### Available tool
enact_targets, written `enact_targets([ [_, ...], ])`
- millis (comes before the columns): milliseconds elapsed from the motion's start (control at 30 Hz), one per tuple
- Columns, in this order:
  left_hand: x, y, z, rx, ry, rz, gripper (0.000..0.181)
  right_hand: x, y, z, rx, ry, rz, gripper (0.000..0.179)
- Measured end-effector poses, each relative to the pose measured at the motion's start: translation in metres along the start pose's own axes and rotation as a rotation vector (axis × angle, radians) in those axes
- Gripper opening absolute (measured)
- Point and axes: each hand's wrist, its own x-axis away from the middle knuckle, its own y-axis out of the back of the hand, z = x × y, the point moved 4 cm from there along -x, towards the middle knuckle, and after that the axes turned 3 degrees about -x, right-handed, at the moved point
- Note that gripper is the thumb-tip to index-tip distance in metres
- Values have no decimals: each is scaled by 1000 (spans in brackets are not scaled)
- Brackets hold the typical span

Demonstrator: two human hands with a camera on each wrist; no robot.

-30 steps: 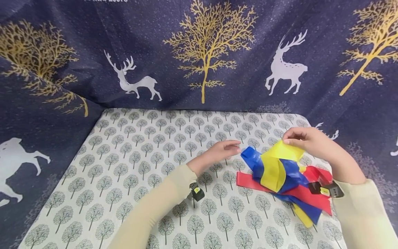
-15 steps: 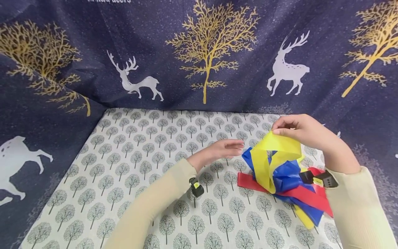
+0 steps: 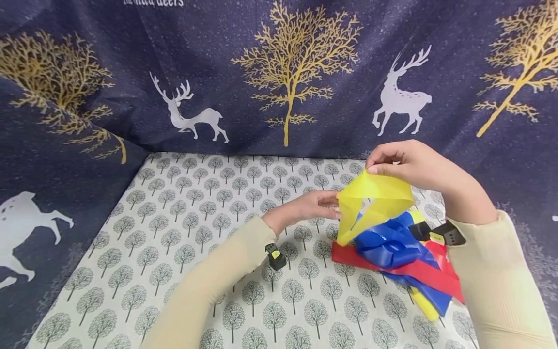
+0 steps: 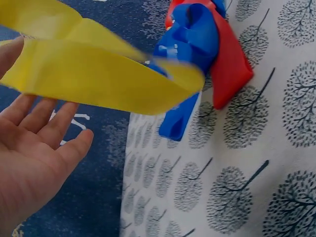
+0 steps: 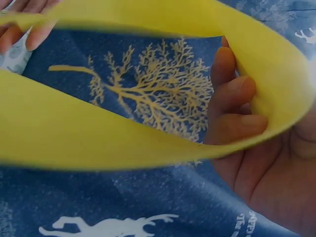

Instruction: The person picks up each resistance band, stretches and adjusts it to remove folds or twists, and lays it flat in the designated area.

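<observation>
A yellow resistance band loop [image 3: 377,191] hangs from my right hand [image 3: 414,165], which pinches its upper edge between thumb and fingertips. In the right wrist view, the loop [image 5: 74,128] spreads wide around the curled fingers. My left hand [image 3: 310,206] reaches to the loop's left edge with its fingers extended. From the left wrist, the band [image 4: 98,81] passes between the thumb and the loosely straight fingers [image 4: 61,121]. Below lies a pile of blue bands [image 3: 385,242] and red bands [image 3: 418,274], partly hidden by the loop and the right wrist.
Another yellow band end [image 3: 424,305] sticks out from under the pile near the front right. A tree-patterned cloth [image 3: 196,271] covers the table. Behind it and at the left hangs a dark blue curtain [image 3: 244,72] with deer and golden trees.
My right hand has lifted the yellow band up and leftward off the pile, and the loop has opened out. The left hand has shifted slightly, with the band now at its fingers.
</observation>
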Motion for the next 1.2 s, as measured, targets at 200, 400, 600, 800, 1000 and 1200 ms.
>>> enact_targets([
  [200,4,5,-12,-75,-1,-71,50,-8,4,11,-1,-35,11,8],
  [400,12,8,-16,-189,-13,-143,34,-10,5,12,-24,-84,12,8],
  [600,23,17,-16,-192,-22,-210,30,-8,5,10,-41,-105,4,9],
  [800,33,32,-21,-85,-76,-243,40,-4,2,3,-72,-92,7,10],
  [1000,40,49,-25,48,-78,-299,38,-1,-5,-6,-142,-79,-23,11],
  [1200,43,58,-30,177,-112,-368,41,4,-20,-13,-173,-74,-70,9],
])
